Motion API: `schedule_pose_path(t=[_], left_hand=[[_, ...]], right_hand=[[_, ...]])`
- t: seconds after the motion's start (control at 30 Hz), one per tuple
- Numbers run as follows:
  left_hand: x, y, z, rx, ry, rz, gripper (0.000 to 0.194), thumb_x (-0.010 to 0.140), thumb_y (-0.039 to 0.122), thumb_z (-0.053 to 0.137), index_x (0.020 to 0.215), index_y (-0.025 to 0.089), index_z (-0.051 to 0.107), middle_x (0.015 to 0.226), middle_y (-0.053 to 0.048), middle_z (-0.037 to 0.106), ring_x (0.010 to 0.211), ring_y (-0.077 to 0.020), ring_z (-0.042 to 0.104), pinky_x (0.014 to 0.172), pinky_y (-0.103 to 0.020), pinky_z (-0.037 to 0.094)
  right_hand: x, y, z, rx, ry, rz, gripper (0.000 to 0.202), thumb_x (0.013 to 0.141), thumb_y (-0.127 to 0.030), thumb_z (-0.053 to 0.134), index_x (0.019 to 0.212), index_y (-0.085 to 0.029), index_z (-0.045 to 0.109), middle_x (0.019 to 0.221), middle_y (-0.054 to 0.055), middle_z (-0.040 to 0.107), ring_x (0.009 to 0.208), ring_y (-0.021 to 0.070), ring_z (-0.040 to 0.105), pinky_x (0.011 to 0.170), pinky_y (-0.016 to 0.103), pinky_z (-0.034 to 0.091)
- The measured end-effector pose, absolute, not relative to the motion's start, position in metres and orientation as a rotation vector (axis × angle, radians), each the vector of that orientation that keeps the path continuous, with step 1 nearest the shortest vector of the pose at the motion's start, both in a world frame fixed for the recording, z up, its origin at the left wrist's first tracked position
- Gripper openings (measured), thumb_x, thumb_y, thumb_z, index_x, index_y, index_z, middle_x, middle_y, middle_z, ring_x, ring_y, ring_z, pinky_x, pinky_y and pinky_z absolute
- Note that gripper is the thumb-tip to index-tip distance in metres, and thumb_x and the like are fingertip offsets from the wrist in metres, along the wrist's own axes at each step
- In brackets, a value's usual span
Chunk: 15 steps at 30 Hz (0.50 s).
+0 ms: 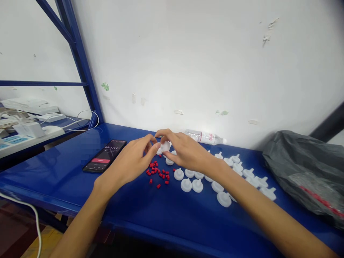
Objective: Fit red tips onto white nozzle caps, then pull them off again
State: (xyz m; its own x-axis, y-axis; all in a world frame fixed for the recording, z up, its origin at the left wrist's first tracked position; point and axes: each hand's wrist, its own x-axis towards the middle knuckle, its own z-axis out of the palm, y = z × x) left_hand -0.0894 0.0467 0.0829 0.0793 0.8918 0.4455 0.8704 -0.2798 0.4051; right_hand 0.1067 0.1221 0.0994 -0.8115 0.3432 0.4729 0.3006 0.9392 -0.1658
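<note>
My left hand (137,154) and my right hand (185,147) meet over the middle of the blue table. The right thumb and fingers are closed around the edge of a round white plastic piece (165,146). On its other side, the left thumb and index finger come together close to it; whatever they hold is hidden. Below the hands lie several small red caps (163,176), scattered loosely. More white round pieces with short spouts (197,185) rest to the right, some partly hidden behind my right hand and forearm.
A phone showing a timer (105,156) lies left of the hands. A clear bottle (205,137) lies on its side by the wall. At right sits a black plastic bag (303,172); at far left, a power strip (51,132) and cables. A blue post (80,61) rises behind.
</note>
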Motion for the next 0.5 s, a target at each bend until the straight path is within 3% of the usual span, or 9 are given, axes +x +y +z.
schedule_pose_path(t=[0.2,0.37,0.5], left_hand=[[-0.089,0.049,0.08,2.487,1.758,1.002,0.029,0.108,0.035,0.033,0.093,0.022,0.053,0.091,-0.002,0.066,0.082,-0.0204,0.06,0.07,-0.031,0.037],[-0.088,0.045,0.081,2.403,1.754,1.125,0.037,0.107,0.041,0.033,0.077,0.023,0.043,0.067,0.004,0.051,0.062,-0.0147,0.046,0.063,-0.03,0.032],[-0.089,0.039,0.085,2.085,1.765,1.462,0.045,0.105,0.044,0.035,0.066,0.023,0.037,0.055,0.005,0.039,0.052,-0.0129,0.037,0.055,-0.03,0.03]], right_hand=[[0.104,0.114,0.101,-0.416,-2.497,0.179,0.032,0.094,-0.016,0.052,0.124,-0.023,0.042,0.12,0.008,0.068,0.1,0.0219,0.066,0.086,0.036,0.051],[0.102,0.112,0.103,-0.392,-2.426,0.287,0.026,0.096,-0.023,0.057,0.119,-0.025,0.044,0.119,0.006,0.067,0.105,0.0221,0.065,0.092,0.037,0.052],[0.104,0.111,0.108,-0.313,-2.467,0.008,0.019,0.101,-0.015,0.047,0.118,-0.024,0.05,0.118,0.007,0.065,0.108,0.0216,0.062,0.093,0.036,0.051]])
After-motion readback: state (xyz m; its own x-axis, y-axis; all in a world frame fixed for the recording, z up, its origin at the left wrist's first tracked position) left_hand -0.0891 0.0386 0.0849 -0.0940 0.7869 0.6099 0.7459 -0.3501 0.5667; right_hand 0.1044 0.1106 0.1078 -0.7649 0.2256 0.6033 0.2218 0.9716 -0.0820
